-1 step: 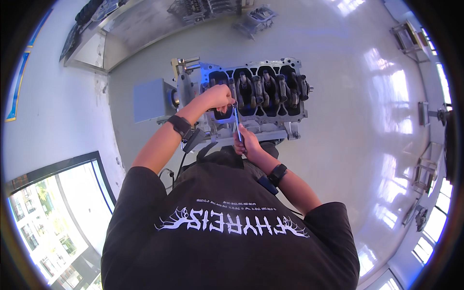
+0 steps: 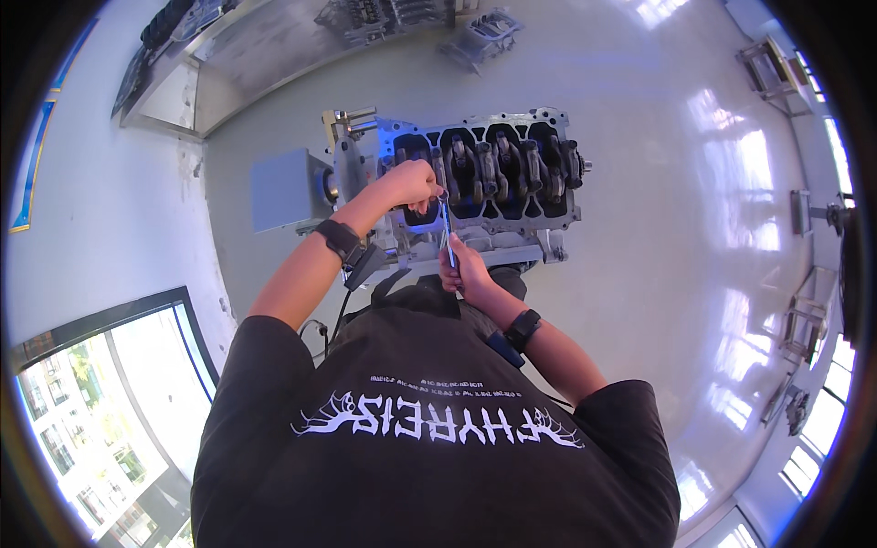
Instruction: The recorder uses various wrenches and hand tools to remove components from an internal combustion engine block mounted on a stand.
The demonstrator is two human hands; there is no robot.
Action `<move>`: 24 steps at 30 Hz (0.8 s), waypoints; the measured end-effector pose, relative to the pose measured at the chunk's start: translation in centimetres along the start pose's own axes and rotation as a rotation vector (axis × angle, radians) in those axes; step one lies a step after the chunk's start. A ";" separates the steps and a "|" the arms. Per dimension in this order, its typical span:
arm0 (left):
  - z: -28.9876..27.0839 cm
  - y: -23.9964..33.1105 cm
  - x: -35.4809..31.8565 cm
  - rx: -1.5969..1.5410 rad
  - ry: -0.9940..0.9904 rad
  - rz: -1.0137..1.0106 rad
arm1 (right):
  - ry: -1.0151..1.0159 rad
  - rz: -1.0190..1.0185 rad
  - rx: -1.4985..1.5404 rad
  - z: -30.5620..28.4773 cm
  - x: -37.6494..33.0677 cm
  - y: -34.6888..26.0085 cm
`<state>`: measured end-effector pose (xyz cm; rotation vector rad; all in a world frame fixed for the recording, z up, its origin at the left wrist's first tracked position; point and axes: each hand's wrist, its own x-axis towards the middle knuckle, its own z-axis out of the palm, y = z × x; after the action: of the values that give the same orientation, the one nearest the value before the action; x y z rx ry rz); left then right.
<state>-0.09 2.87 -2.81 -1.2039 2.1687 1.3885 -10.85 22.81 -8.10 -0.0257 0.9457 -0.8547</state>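
Observation:
An engine block [image 2: 470, 212] lies with its open underside up, showing a crankshaft [image 2: 489, 173] inside. In my right hand [image 2: 466, 269], closed fingers grip the handle of a slim, shiny metal wrench [image 2: 447, 219]. The wrench points away from me, its head over the block's near side, left of the middle. My left hand [image 2: 413, 183] is above the block's left end, fingers curled in and their tips pinched at the wrench's head. Whatever lies directly under those fingers is hidden. Each wrist wears a black strap [image 2: 340, 240].
The block is mounted on a stand with a grey box [image 2: 290, 190] at its left. Beyond stands a metal bench [image 2: 265, 78] with parts on it, and another metal part [image 2: 484, 38] is near it. A wall and window [image 2: 119, 384] are at left; racks [image 2: 772, 78] line the right.

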 end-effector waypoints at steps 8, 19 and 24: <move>1.1 0.5 -0.8 -0.007 0.150 -0.108 | -0.132 0.059 0.133 0.7 -0.3 -0.3; 0.9 0.8 -0.5 0.003 0.134 -0.107 | -0.141 0.084 0.135 0.8 -0.1 -0.2; 0.9 0.2 -0.1 -0.026 0.143 -0.112 | -0.147 0.047 0.126 1.3 -0.1 -0.1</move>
<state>-0.33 3.75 -3.09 -1.4508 2.1446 1.3255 -9.99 22.39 -7.18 0.0416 0.7510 -0.8555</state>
